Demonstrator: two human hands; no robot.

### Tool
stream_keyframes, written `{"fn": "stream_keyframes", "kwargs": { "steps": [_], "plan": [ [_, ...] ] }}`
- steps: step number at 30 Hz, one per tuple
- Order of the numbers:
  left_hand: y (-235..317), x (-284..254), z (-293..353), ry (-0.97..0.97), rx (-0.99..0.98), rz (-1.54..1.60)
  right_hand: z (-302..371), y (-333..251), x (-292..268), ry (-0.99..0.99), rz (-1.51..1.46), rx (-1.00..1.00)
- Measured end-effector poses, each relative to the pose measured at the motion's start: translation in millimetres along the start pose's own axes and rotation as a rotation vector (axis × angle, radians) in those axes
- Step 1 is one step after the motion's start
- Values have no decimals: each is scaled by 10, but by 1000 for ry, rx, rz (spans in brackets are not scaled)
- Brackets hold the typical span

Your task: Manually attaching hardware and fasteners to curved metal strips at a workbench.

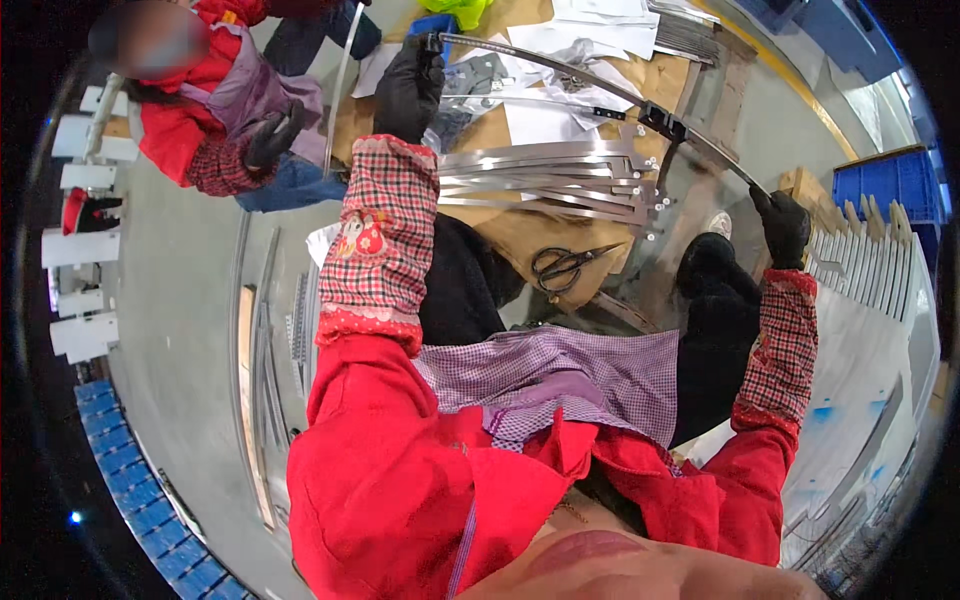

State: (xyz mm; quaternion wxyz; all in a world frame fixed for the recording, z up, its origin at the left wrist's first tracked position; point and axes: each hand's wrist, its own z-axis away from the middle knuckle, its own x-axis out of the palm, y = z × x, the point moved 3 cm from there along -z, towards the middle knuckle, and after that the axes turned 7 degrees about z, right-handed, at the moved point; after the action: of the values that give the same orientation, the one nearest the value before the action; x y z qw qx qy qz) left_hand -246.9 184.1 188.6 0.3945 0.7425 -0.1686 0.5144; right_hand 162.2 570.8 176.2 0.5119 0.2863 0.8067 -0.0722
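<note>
Both my hands wear black gloves and hold a long, thin metal strip [560, 66] stretched across in front of me. My left hand [408, 92] is closed round its left end, and my right hand [783, 228] grips the lower right end. Black blocks [662, 121] sit on the strip, right of its middle. Beneath it, a fanned pile of flat metal strips [530, 165] lies on brown cardboard [610, 245]. Black-handled scissors [568, 268] rest nearer to me on the cardboard. Another narrow strip [540, 102] with a black end lies among papers.
At the upper left a person in red sleeves [175, 140] has a black-gloved hand [277, 135] near an upright strip [343, 90]. White papers [600, 38] cover the far cardboard. On the right stand a blue bin [880, 185] and a row of metal strips [865, 262]. Long rails [262, 350] lie left.
</note>
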Motion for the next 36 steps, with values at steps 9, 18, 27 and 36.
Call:
{"fn": "stream_keyframes", "kwargs": {
  "steps": [9,18,27,36],
  "plan": [
    [62,55,121,99,402,-1290,-6,-43,-82,62,108,-66],
    [23,-45,73,312,303,-904,4,-69,-147,146,265,-97],
    [112,-53,165,267,290,-1174,3,-125,-175,235,361,-170],
    [103,-130,165,-21,418,-1429,8,-84,-133,108,192,-100]
  ]
}}
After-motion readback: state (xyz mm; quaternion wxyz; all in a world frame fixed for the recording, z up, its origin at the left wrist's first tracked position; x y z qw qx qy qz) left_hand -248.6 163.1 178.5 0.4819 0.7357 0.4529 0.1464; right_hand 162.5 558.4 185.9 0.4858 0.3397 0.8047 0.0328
